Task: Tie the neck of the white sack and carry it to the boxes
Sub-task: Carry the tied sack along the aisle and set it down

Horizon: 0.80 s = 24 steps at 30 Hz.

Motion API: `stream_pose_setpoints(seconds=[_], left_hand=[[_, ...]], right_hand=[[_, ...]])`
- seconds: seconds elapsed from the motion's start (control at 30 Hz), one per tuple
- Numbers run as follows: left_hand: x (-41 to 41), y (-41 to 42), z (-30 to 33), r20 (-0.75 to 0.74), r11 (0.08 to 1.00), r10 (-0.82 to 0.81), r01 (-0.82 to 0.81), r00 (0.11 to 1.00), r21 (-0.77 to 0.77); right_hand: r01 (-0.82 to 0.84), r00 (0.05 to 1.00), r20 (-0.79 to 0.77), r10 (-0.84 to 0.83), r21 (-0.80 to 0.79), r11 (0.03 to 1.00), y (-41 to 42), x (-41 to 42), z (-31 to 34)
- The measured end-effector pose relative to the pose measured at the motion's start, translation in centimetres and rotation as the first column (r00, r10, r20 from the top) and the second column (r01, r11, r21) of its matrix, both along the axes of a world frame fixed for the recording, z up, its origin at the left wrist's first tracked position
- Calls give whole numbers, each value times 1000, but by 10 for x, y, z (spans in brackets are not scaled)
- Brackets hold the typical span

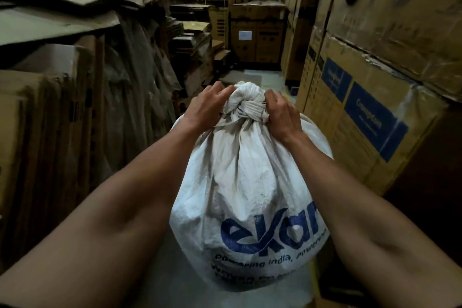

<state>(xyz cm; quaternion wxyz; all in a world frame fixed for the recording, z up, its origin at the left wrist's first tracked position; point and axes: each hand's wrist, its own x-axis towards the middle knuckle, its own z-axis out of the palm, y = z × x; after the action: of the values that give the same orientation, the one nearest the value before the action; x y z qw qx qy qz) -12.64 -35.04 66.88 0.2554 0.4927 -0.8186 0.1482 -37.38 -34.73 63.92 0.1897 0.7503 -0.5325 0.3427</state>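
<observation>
Hands first: we see our left hand point(208, 107) and our right hand point(281, 115) both up at the top of the big white woven plastic sack point(245, 182). The fingers of the left hand are curled round the bunched cloth on the left side of the knot point(246, 105), and they squeeze it. The fingers of the right hand are curled round the twisted cloth on the right side of the knot and pinch it tight. The neck of the sack is already twisted into that knot, and a small puff of cloth sticks up above it.

The sack is full and round. It has blue letters on its front. We cannot see if it stands on the pale grey floor point(175, 270) or hangs just above it. It is in the middle of a thin path between stacks.

Close on the right are tall brown cardboard boxes with blue labels point(370, 117). On the left are flat brown cardboard sheets in a pile point(62, 7). At the far end of the path stands a brown box with a white paper label point(255, 37).
</observation>
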Motion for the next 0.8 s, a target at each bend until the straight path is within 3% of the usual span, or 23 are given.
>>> stream_pose_setpoints(seconds=[0.8], left_hand=[[-11, -511, -2, 58, 987, -157, 154, 986, 42]], right_hand=[[124, 992, -1, -125, 113, 986, -484, -15, -11]])
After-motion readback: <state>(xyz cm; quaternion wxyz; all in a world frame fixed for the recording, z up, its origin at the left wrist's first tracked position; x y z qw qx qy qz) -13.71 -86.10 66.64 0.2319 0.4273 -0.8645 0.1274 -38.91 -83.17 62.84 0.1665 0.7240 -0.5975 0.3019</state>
